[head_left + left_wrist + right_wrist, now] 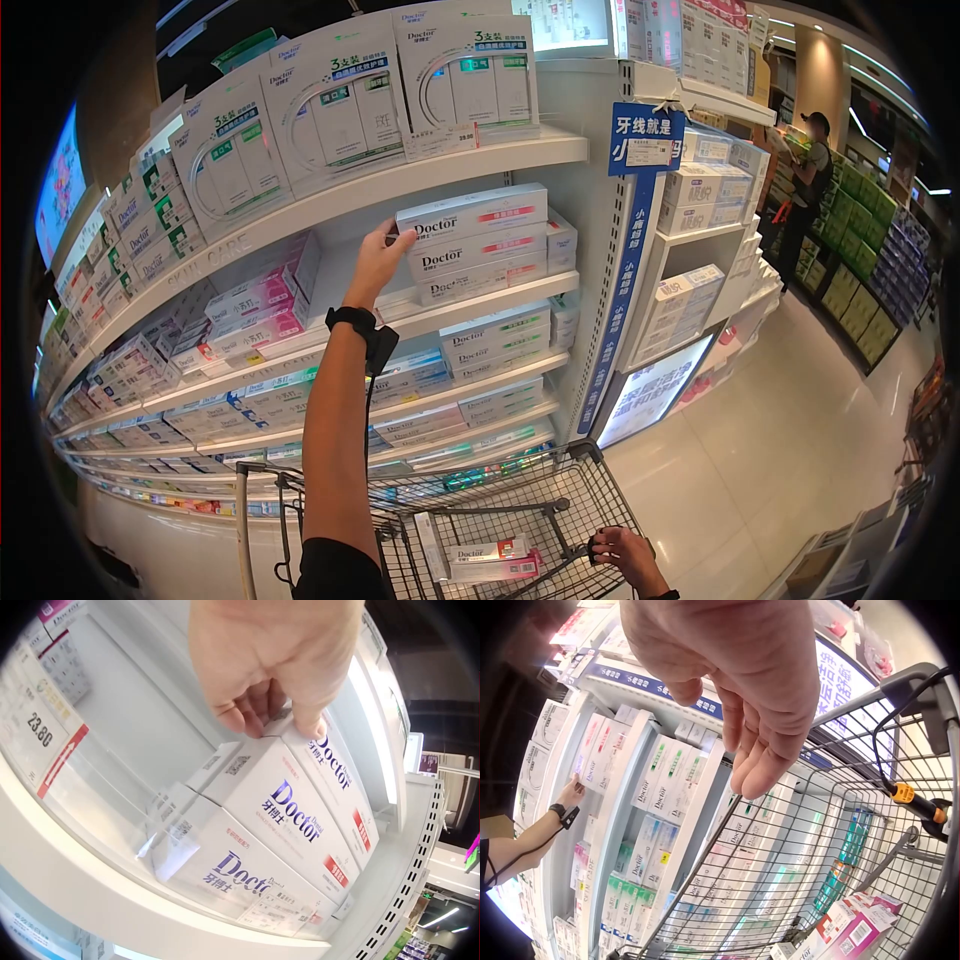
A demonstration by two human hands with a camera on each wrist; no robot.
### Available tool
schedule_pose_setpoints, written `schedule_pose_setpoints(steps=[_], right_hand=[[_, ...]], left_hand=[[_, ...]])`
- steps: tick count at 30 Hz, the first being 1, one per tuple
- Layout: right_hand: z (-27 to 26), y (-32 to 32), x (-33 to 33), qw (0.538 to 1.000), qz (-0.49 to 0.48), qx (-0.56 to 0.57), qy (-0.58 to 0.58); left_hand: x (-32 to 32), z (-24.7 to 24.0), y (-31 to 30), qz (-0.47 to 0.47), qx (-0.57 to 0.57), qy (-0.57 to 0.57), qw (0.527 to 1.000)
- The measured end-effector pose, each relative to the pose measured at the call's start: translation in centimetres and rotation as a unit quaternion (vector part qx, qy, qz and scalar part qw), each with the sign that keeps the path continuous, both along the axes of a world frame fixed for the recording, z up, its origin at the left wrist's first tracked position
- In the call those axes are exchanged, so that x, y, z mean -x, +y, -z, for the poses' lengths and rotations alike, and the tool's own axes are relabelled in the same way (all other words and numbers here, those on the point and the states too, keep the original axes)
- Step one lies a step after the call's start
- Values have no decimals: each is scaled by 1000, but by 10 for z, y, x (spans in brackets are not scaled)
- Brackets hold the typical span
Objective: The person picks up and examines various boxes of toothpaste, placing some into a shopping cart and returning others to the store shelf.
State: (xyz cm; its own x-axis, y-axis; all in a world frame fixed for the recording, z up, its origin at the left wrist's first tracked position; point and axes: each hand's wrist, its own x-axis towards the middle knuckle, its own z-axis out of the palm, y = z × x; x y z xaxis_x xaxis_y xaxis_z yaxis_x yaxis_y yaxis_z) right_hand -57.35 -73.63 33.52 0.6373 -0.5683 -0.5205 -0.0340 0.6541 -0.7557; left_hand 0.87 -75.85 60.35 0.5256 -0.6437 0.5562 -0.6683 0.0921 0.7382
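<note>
My left hand (376, 262) pinches the left end of the top Doctor toothpaste box (480, 216), thumb on the front and fingers behind the end. Below it in the stack lie more white Doctor boxes (289, 814) with red labels, standing on the shelf. A price tag in the left wrist view reads 23.80. Down at the far rim of the shopping cart (590, 462), my right hand (624, 556) hangs with loosely bent fingers and nothing in them. Inside the cart lie toothpaste boxes (851, 930), white with red and pink ends.
Large three-pack boxes (330, 100) fill the shelf above. Lower shelves hold pink, blue and green boxes. A blue sign strip (620, 270) runs down the shelf end beside another display (685, 310). A person (808, 190) stands in the aisle at the right.
</note>
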Motion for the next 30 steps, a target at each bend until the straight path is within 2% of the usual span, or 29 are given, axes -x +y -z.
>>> schedule_pose_setpoints(steps=[30], right_hand=[[10,1,3,1000,5,-6,1]], left_hand=[[-4,5,-2,-5,17,17,1000]])
